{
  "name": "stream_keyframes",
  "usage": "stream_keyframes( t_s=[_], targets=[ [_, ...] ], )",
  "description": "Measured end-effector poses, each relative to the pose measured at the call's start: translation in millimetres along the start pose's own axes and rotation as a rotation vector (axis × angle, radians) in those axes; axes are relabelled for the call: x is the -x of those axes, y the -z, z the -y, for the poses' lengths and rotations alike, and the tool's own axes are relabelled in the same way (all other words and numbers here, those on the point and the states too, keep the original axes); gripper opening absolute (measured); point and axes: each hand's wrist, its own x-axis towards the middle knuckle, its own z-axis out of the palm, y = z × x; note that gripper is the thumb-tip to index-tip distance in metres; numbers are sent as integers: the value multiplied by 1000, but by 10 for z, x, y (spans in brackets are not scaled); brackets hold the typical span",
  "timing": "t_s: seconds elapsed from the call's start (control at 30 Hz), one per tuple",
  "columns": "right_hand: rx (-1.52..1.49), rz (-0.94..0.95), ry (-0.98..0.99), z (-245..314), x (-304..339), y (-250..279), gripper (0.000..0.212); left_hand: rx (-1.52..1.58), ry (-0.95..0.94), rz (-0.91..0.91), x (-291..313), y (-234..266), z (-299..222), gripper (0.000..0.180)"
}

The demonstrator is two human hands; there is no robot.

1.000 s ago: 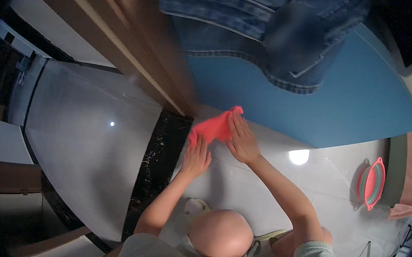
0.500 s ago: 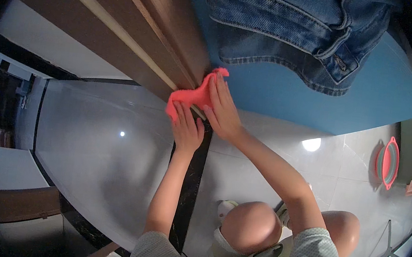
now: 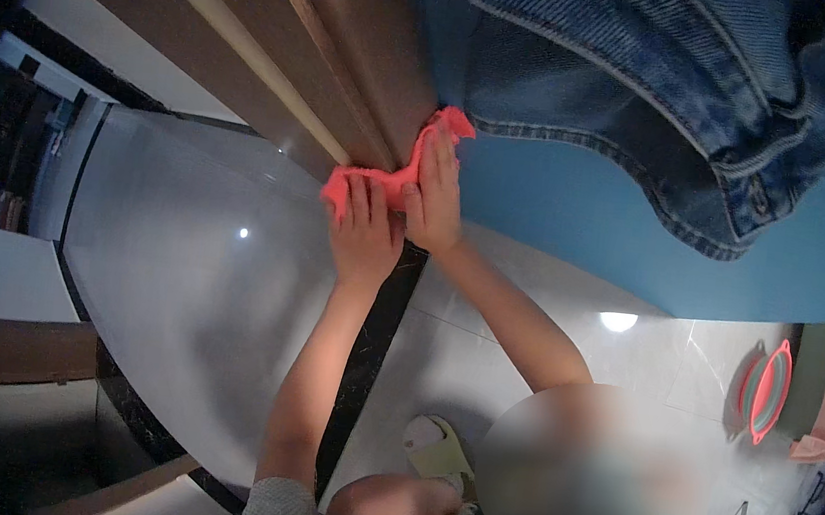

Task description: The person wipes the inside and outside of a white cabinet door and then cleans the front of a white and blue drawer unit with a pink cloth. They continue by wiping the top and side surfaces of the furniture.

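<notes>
A coral-pink cleaning cloth (image 3: 397, 190) lies bunched against the lower end of the brown door frame (image 3: 353, 60). My left hand (image 3: 364, 237) presses the cloth's left part to the frame, fingers bent over it. On the cloth's other end my right hand (image 3: 437, 198) lies with its fingers stretched upward along the frame's edge, beside the blue door panel (image 3: 559, 203). Both hands keep hold of the cloth, and the frame surface beneath it is hidden. Just below the hands, a black threshold strip (image 3: 380, 325) crosses the floor.
Blue jeans (image 3: 641, 91) hang in front of the blue panel at the upper right. A pink and grey basin (image 3: 768, 393) stands on the grey tiled floor (image 3: 199, 275) at the far right. One slippered foot (image 3: 439, 451) shows below; a blurred patch hides the area beside it.
The view has shifted, and the jeans appear larger and farther right. Both hands are still on the cloth, appearing slightly higher and to the left in the picture.
</notes>
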Motion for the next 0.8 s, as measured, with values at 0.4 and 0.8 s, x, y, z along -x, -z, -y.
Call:
stream_keyframes(
  t_s=[0.4, 0.8],
  targets=[
    [-72, -21, -300, -293, 824, -383, 63, 167, 101, 284, 324, -110, -346, 64],
    [-181, -88, -262, 63, 395, -262, 62, 609, 212, 192, 192, 413, -406, 67]
  ],
)
